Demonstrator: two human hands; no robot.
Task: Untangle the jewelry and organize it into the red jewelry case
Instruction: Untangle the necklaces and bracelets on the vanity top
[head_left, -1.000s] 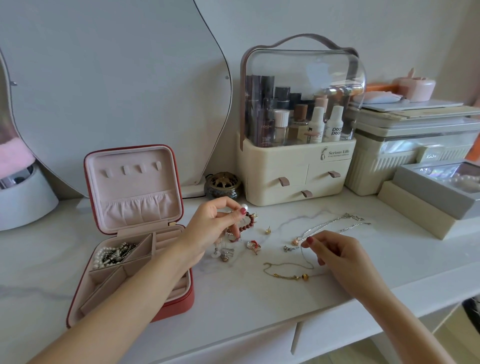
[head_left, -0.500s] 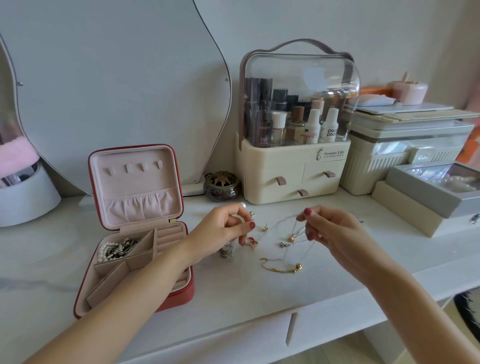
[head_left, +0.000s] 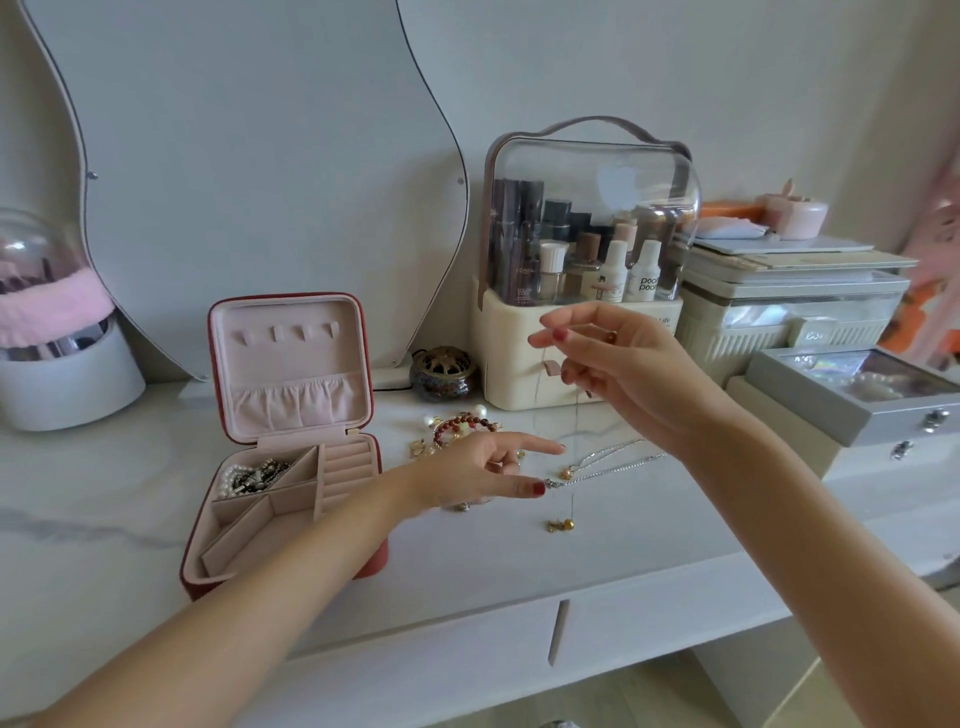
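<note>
The red jewelry case (head_left: 373, 565) stands open at the left of the white tabletop, with pearl and dark jewelry (head_left: 252, 475) in its back left compartment. My right hand (head_left: 639, 379) is raised and pinches a thin gold chain (head_left: 573, 467) that hangs straight down, its gold beads just above the table. My left hand (head_left: 478, 470) hovers low over the table with its index finger stretched out and its thumb at the end of a silver necklace (head_left: 613, 466). A red bead bracelet (head_left: 462, 423) with pearls lies behind that hand, among small gold pieces.
A cream cosmetics organizer (head_left: 582, 260) with a clear dome stands behind the jewelry, a brass bowl (head_left: 444, 371) to its left. A wavy mirror (head_left: 260, 156) leans on the wall. A grey box (head_left: 841, 405) and stacked boxes fill the right; a white brush holder (head_left: 67, 379) sits far left.
My right hand has risen and lifted the gold chain off the table. My left hand has let go of the red bead bracelet and dropped toward the silver necklace.
</note>
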